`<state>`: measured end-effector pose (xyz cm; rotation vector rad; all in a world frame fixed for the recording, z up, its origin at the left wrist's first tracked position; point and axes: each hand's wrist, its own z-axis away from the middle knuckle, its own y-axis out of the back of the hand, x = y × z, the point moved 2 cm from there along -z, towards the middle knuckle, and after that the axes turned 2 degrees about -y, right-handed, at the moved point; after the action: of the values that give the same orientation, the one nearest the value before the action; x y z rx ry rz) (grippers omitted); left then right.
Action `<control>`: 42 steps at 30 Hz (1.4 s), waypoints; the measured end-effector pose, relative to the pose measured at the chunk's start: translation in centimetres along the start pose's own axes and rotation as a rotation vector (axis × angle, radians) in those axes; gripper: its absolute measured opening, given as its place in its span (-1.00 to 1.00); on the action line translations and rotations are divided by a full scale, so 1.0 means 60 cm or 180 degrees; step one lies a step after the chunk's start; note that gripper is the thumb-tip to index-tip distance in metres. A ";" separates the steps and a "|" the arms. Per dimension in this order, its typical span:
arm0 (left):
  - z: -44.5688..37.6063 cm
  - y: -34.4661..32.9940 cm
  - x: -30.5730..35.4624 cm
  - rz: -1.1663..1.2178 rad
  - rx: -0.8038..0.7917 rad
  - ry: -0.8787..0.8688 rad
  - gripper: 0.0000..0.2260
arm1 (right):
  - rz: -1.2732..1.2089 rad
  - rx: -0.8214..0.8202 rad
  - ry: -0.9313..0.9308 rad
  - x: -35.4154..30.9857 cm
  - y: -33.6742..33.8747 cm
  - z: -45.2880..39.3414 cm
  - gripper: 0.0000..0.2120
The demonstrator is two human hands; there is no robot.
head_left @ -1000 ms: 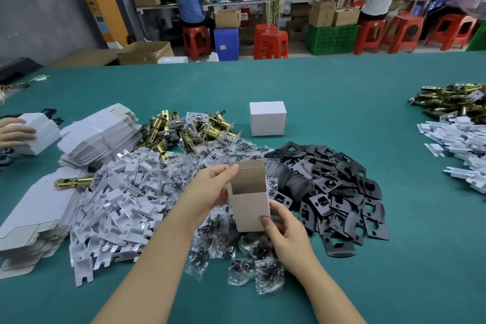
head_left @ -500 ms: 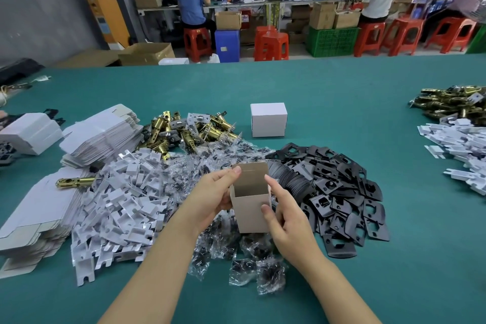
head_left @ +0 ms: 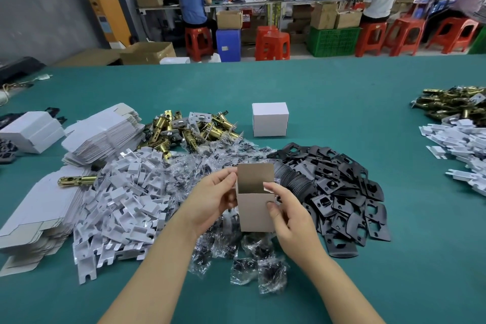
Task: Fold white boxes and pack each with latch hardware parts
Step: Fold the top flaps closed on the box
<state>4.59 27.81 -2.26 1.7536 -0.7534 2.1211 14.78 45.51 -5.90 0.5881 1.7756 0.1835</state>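
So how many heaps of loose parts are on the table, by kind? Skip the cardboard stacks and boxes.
Brass latches: 2 (centre, far right)
White inserts: 2 (left, right edge)
Black plates: 1
Bagged screws: 1
Total: 6 heaps

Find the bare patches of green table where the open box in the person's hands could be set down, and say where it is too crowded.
Bare green table lies behind the closed white box, and also right of the black plates, before the white inserts. The near edge right of the right hand is bare too. Under the open box, bagged screws crowd the surface.
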 end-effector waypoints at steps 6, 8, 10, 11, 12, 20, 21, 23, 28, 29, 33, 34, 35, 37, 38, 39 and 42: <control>0.011 -0.001 0.004 -0.0218 -0.0102 -0.0033 -0.72 | -0.0004 -0.0004 -0.0026 -0.006 0.002 -0.001 -0.53; 0.013 -0.002 0.005 -0.0329 -0.0078 0.0024 -0.77 | -0.0013 -0.0031 -0.0058 -0.005 0.002 0.000 -0.56; 0.012 -0.006 0.006 -0.0397 -0.0066 -0.0004 -0.80 | -0.0012 -0.0058 -0.0077 -0.004 0.002 0.000 -0.57; 0.011 -0.008 0.006 -0.0476 -0.0037 -0.0043 -0.77 | -0.0003 -0.0075 -0.0071 -0.005 0.001 -0.001 -0.57; 0.010 -0.011 0.007 -0.0573 0.0006 -0.0079 -0.73 | 0.0002 -0.0089 -0.0062 -0.006 0.000 -0.001 -0.57; 0.008 -0.021 0.019 -0.0709 0.0268 -0.0221 -0.68 | -0.0050 -0.0031 -0.0103 -0.005 -0.001 -0.001 -0.56; 0.008 -0.021 0.020 -0.0712 0.0299 -0.0246 -0.68 | -0.0035 0.0005 -0.0077 -0.005 -0.001 0.000 -0.56; 0.008 -0.021 0.022 -0.0776 0.0320 -0.0314 -0.66 | -0.0030 0.0031 -0.0044 -0.006 -0.001 0.000 -0.57; 0.012 -0.024 0.024 -0.1019 0.0488 -0.0475 -0.64 | -0.0062 -0.0078 -0.0088 -0.005 0.001 0.000 -0.56; 0.012 -0.027 0.025 -0.1077 0.0534 -0.0484 -0.64 | -0.0070 -0.0089 -0.0095 -0.005 0.001 0.000 -0.57; 0.015 -0.034 0.029 -0.1171 0.0442 -0.0517 -0.75 | -0.0121 -0.0104 -0.0126 0.001 0.005 -0.001 -0.60; 0.017 -0.035 0.030 -0.1075 0.0367 -0.0506 -0.82 | -0.0103 -0.0091 -0.0130 0.002 0.005 -0.001 -0.58; 0.019 -0.035 0.031 -0.0979 0.0321 -0.0477 -0.83 | -0.0069 -0.0075 -0.0129 0.002 0.005 -0.001 -0.54; 0.020 -0.035 0.032 -0.0915 0.0358 -0.0376 -0.70 | -0.0028 -0.0044 -0.0136 -0.002 0.004 -0.001 -0.47; 0.021 -0.036 0.032 -0.0928 0.0399 -0.0346 -0.67 | -0.0046 -0.0034 -0.0148 -0.004 0.003 0.000 -0.45; 0.022 -0.037 0.032 -0.0971 0.0421 -0.0343 -0.67 | -0.0077 -0.0031 -0.0158 -0.005 0.003 0.000 -0.45; 0.025 -0.038 0.035 -0.1061 0.0467 -0.0416 -0.76 | -0.0065 -0.0051 -0.0121 -0.010 0.002 -0.001 -0.45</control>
<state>6.55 28.65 0.42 1.9506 -0.3110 1.8928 14.90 45.34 -5.30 0.5585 1.7413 0.1712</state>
